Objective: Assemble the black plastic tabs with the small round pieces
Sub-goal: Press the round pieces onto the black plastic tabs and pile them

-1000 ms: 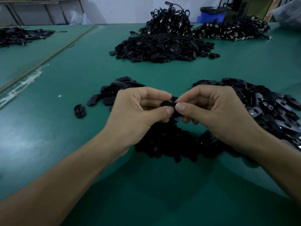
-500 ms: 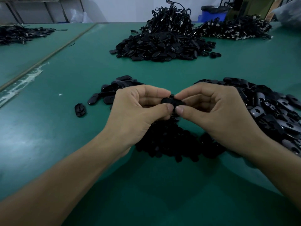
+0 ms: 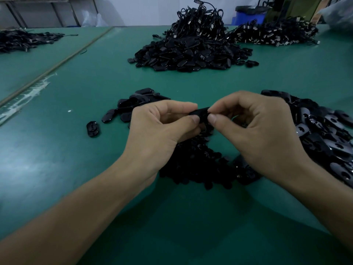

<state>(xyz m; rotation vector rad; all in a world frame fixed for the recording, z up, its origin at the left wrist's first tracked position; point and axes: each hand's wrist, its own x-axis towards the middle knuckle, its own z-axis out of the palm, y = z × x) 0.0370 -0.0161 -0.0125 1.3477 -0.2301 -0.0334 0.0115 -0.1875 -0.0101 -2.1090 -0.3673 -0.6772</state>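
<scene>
Two hands meet above the green tabletop (image 3: 57,169), and between them is one black tab (image 3: 199,112). The left hand (image 3: 158,129) pinches the tab's left end between thumb and forefinger, with the other fingers curled under. The right hand (image 3: 256,129) pinches the right end the same way, so the two thumb tips nearly touch across the piece. Whether a small round piece is already on the tab cannot be told (the fingertips cover most of it).

Three lots of parts lie close to the hands. Directly beneath the hands and wrists is a dark heap of small pieces (image 3: 193,165), too dim to count. Just right of the right hand spreads a wide pile of tabs (image 3: 324,138), many showing a grey face with a keyhole-shaped opening. Just beyond the left hand sits a small cluster of tabs (image 3: 137,102), about ten as far as can be made out. Left of that hand, apart from the cluster, one lone tab (image 3: 93,129) lies flat on the tabletop.

Well beyond the hands are three more heaps. Straight ahead is a big mound of black pieces (image 3: 189,54) with a tangle of cables (image 3: 200,20) on top. To its right is a flatter heap of cabled parts (image 3: 273,33), and a third heap (image 3: 24,40) lies far off to the left. One blue bin (image 3: 250,16) stands behind the cabled parts.
</scene>
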